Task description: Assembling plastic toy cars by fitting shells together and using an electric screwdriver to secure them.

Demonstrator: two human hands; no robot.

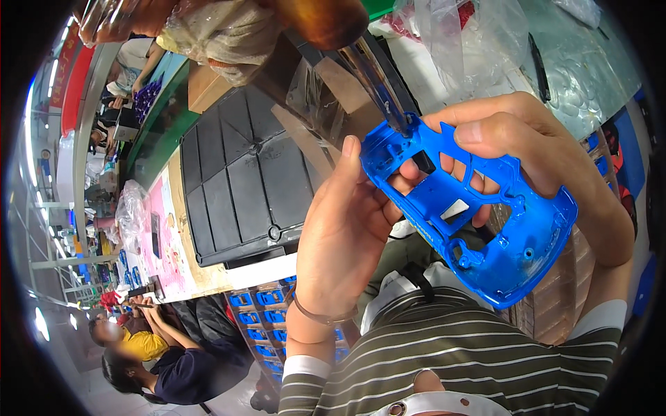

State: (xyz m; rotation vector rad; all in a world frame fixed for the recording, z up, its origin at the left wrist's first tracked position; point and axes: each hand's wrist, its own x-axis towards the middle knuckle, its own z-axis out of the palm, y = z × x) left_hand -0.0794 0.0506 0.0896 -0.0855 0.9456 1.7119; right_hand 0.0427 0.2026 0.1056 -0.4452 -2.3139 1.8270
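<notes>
- Blue car shell (498, 258) — held up in front of striped shirt (444, 353), tilted, hollow inside facing the camera, rounded end toward lower right.
- Clamped at its upper-left end in left hand (343, 229): thumb by the rim, fingertips showing thru the gaps.
- Clamped in right hand (538, 145) too, w/ thumb on a window post, other fingers curled underneath.
- Close to tip of metal rod (378, 80) at the upper-left end; can't tell if touching.
- Looks like thin moulded plastic: prob. light, stiff overall, a bit springy along the sides.
- Looks glossy, so maybe slippery w/ damp fingers.
- Prob. weakest at the slim window posts — best not squeezed or twisted there.
- Best held by the solid rim at each end, w/ fingers spread under the roof.
- Nearby: black bin (236, 173) left of left hand, clear plastic bag (465, 48) beyond right hand, blue parts (275, 317) in rows beside left forearm.
</notes>
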